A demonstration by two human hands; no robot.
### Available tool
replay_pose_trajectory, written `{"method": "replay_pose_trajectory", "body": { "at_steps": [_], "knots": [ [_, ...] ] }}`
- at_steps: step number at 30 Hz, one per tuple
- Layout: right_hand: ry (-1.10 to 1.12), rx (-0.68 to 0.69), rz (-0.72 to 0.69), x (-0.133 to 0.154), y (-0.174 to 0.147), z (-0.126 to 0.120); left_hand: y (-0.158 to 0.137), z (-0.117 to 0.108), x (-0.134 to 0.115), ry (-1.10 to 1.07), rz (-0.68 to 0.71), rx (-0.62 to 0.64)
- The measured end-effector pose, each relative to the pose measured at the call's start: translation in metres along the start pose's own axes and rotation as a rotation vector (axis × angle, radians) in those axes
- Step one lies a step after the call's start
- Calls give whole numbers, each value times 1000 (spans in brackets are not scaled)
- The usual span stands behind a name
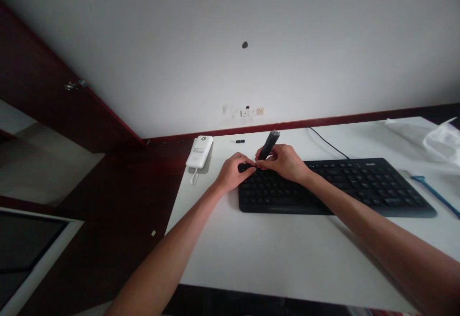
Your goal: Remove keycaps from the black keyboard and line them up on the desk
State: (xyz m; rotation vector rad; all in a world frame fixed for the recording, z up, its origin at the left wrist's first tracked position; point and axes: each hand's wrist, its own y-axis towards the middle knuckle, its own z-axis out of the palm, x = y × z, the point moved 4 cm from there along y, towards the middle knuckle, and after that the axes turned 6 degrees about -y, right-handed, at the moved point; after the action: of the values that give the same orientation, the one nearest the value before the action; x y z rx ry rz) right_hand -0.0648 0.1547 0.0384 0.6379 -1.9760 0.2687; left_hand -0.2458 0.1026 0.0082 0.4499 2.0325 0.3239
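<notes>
A black keyboard (pixel 338 186) lies on the white table. Over its upper left corner, my right hand (pixel 283 161) is closed around a thick black pen-shaped tool (pixel 269 144). The tool leans slightly, its upper end pointing up and to the right, while its lower end is hidden by my fingers. My left hand (pixel 235 171) rests at the same corner, thumb and index finger brought together beside the tool's lower end. Whatever lies between those fingertips is too small to make out. Two small black pieces (pixel 240 141), like loose keycaps, lie behind my hands.
A white power bank (pixel 200 152) with a strap lies at the table's left edge. On the right are a blue-handled brush (pixel 436 196) and a crumpled white plastic bag (pixel 443 138). The keyboard's cable (pixel 328 142) runs toward the wall, where sockets (pixel 252 111) are mounted.
</notes>
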Motion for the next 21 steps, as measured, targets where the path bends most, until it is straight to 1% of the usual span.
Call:
{"method": "replay_pose_trajectory", "body": {
  "at_steps": [4, 8, 14, 16, 19, 21],
  "knots": [
    [-37, -38, 20, 2, 1, 0, 0, -1, -1, 8, -6, -6],
    [-30, -54, 36, 0, 2, 1, 1, 0, -4, 6, -22, -16],
    [73, -101, 88, -7, 6, 1, 1, 1, -5, 24, -37, -31],
    [71, -87, 78, -7, 5, 1, 1, 1, -5, 27, -34, -34],
    [35, -60, 20, -5, 1, 1, 0, 2, -4, 38, -28, -32],
    [22, -67, -1, -6, -2, 0, 0, 2, -6, 42, -27, -32]
  ]
}}
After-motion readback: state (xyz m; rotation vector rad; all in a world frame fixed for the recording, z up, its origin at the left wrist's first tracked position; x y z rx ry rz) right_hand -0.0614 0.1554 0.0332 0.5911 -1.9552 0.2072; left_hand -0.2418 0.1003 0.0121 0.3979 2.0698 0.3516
